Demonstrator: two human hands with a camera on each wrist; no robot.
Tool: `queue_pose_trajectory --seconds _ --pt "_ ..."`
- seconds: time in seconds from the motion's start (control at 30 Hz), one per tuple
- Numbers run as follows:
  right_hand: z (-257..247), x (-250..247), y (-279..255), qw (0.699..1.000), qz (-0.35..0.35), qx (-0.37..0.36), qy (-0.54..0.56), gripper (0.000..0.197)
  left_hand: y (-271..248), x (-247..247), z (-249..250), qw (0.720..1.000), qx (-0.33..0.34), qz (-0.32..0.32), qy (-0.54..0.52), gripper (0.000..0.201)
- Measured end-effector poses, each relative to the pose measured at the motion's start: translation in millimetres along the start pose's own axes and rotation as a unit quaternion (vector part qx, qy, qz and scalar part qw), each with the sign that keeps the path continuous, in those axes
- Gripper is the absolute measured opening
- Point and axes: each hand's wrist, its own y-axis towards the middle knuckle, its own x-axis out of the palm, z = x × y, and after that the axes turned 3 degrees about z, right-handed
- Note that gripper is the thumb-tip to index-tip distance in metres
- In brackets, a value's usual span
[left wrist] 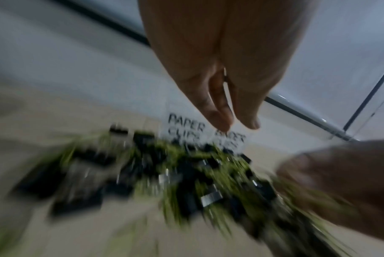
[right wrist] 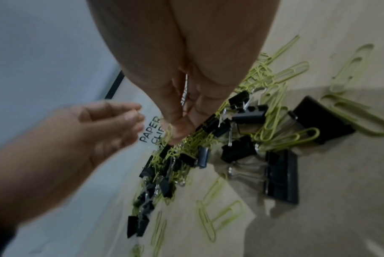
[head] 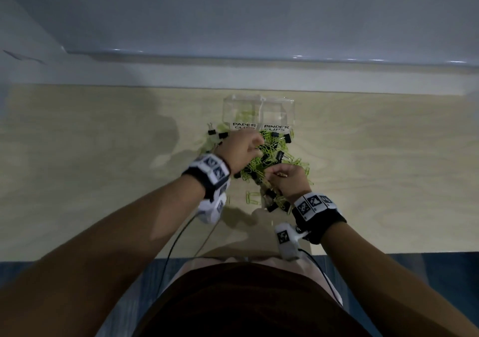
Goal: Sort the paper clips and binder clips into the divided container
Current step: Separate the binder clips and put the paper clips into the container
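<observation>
A clear divided container (head: 280,107) stands at the back, labelled PAPER CLIPS on the left and BINDER CLIPS on the right. A few green paper clips (head: 243,115) lie in its left compartment. In front of it, a mixed pile of green paper clips (right wrist: 272,120) and black binder clips (right wrist: 281,175) covers the wooden table (head: 103,155). My left hand (head: 243,146) hovers over the pile's far left, by the paper clip label (left wrist: 185,121), fingers relaxed and holding nothing. My right hand (right wrist: 178,135) reaches down into the pile's near side, fingertips bunched among green paper clips.
A pale wall and a dark ledge (head: 259,56) run just behind the container. Loose paper clips (right wrist: 219,215) and two large binder clips (right wrist: 320,118) lie on the near side of the pile. Wrist camera cables (head: 171,253) hang over the table's front edge.
</observation>
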Motion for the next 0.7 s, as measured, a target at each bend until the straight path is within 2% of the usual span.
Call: queue_pose_trajectory --seconds 0.07,0.17,0.3,0.43,0.57,0.7 --pt "2 -1 2 1.000 -0.003 0.010 0.011 0.006 -25 21 -9 0.997 0.010 -0.076 0.002 0.024" --pt "5 -1 4 1.000 0.005 0.015 -0.010 0.009 -36 43 -22 0.991 0.028 -0.120 0.054 0.035" --pt "7 -6 5 0.999 0.021 0.005 -0.047 0.012 -36 52 -23 0.987 0.049 -0.106 0.112 0.039" --pt "12 -13 6 0.994 0.035 -0.014 -0.098 0.017 -39 57 -19 0.983 0.052 -0.091 0.152 0.032" --pt "16 -14 3 0.967 0.012 -0.102 -0.231 0.014 -41 59 -19 0.977 0.067 -0.096 0.177 0.022" --pt "20 -13 0 0.942 0.015 -0.178 -0.285 0.016 -38 55 -21 0.965 0.105 -0.129 0.204 0.014"
